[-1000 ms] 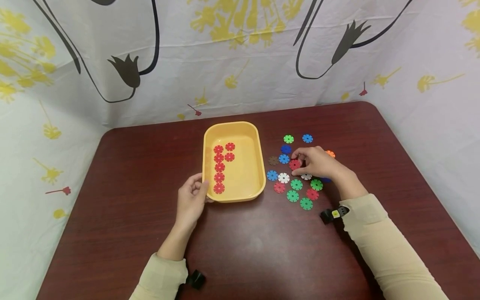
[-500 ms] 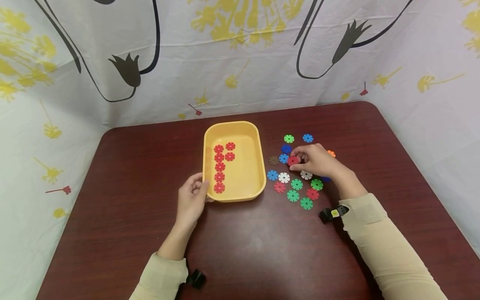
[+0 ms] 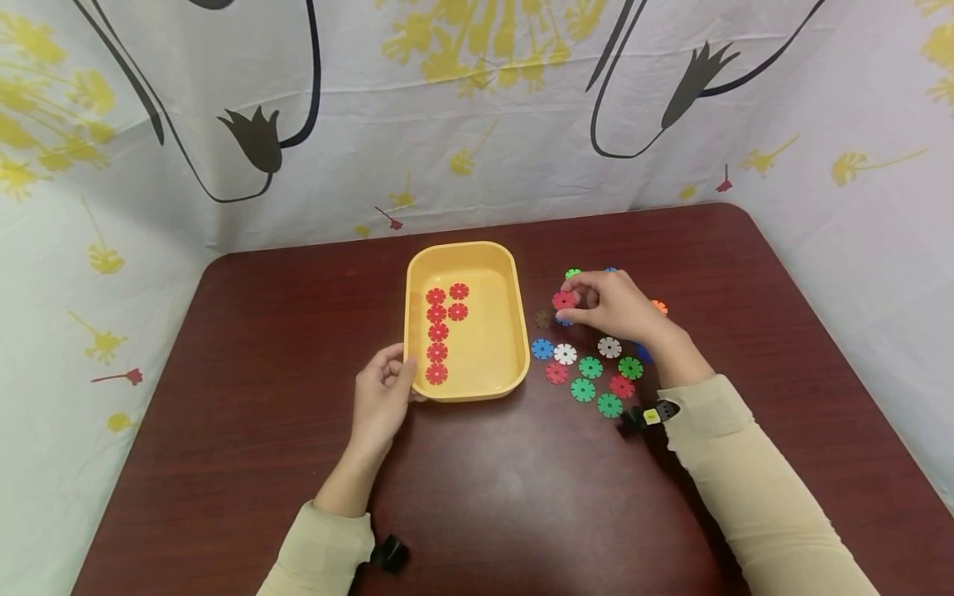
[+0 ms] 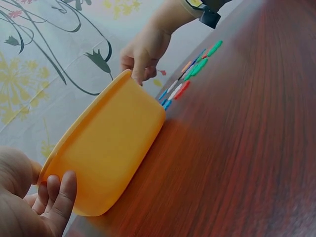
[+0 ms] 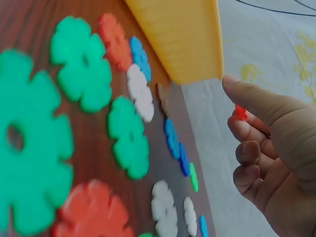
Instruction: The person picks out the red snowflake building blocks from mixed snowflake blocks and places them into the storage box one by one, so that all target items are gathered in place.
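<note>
My left hand (image 3: 382,397) grips the near-left corner of a yellow plastic tray (image 3: 519,348), thumb on the rim and fingers under it. Several red snowflake discs (image 3: 436,353) lie inside, in a column along the left with a short second column beside it. To the right of the tray, my right hand (image 3: 614,308) pinches a red snowflake disc (image 3: 564,300) between thumb and fingers, raised over the scattered pieces. In the right wrist view only a bit of that held disc (image 5: 240,112) shows behind the thumb.
Loose snowflake discs lie right of the tray: green (image 3: 583,390), white (image 3: 565,354), blue (image 3: 542,348), red (image 3: 622,386), brown (image 3: 543,319) and orange (image 3: 659,307). The dark red table (image 3: 283,331) meets a patterned white cloth (image 3: 522,165) behind.
My right hand has lifted the red disc and carried it leftward and toward the far side, uncovering a white disc. The left hand and the tray have stayed put.
</note>
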The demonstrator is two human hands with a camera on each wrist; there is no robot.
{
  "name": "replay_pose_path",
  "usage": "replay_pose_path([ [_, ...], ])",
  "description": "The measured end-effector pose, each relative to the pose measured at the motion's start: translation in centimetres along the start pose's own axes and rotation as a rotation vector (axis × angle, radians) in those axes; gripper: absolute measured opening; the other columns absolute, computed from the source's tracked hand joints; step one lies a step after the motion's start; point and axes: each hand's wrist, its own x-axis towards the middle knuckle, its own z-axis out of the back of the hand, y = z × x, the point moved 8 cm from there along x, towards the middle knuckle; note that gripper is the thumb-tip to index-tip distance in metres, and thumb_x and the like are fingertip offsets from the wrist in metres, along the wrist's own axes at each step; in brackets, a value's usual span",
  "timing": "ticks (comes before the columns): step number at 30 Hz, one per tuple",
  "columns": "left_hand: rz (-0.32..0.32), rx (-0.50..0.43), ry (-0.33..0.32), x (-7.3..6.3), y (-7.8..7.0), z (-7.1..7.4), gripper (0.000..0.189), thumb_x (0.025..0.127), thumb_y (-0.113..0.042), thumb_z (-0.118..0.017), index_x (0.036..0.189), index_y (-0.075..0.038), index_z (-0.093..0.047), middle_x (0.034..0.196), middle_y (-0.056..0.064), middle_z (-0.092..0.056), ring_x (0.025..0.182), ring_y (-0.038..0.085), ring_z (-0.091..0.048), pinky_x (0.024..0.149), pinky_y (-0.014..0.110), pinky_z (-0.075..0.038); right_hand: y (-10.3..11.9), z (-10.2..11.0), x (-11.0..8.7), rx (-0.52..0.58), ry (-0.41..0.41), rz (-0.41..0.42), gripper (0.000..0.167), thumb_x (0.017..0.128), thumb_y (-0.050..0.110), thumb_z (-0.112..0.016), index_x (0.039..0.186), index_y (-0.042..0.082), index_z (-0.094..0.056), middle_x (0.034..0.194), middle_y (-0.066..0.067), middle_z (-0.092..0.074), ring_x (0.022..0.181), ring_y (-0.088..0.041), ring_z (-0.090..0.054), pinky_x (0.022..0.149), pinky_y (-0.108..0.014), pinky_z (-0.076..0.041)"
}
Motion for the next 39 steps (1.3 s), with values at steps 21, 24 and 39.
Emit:
replay_pose_path([
  [21,0.006,-0.010,-0.008,0.1,0.3,0.1,0.035,0.101,-0.007,-0.060,0.134,0.006,-0.056,0.085,0.023,-0.060,0.060,0.011,-0.063,0.058,0.026,-0.063,5.4,-1.1,3.6,0.080,-0.025,0.107,0.031,0.084,0.023,-0.085,0.107,0.005,-0.073,0.081,-0.001,-0.066,0.065,-0.017,-0.053,0.056,-0.026,-0.046],
  [24,0.006,-0.015,-0.008,0.0,0.3,0.1,0.035,0.101,-0.007,-0.061,0.133,0.005,-0.056,0.085,0.023,-0.059,0.060,0.011,-0.063,0.058,0.027,-0.063,6.1,-1.4,4.0,0.090,-0.031,0.131,0.031,0.082,0.019,-0.087,0.105,0.004,-0.073,0.080,-0.002,-0.066,0.064,-0.017,-0.053,0.055,-0.025,-0.046],
  [39,0.013,-0.011,-0.008,0.1,0.2,0.0,0.034,0.101,-0.006,-0.060,0.133,0.004,-0.057,0.085,0.024,-0.058,0.060,0.011,-0.062,0.057,0.027,-0.063,8.7,-4.0,5.7,0.080,0.020,0.184,0.031,0.084,0.024,-0.086,0.104,0.006,-0.072,0.082,-0.003,-0.065,0.062,-0.016,-0.051,0.056,-0.028,-0.044],
])
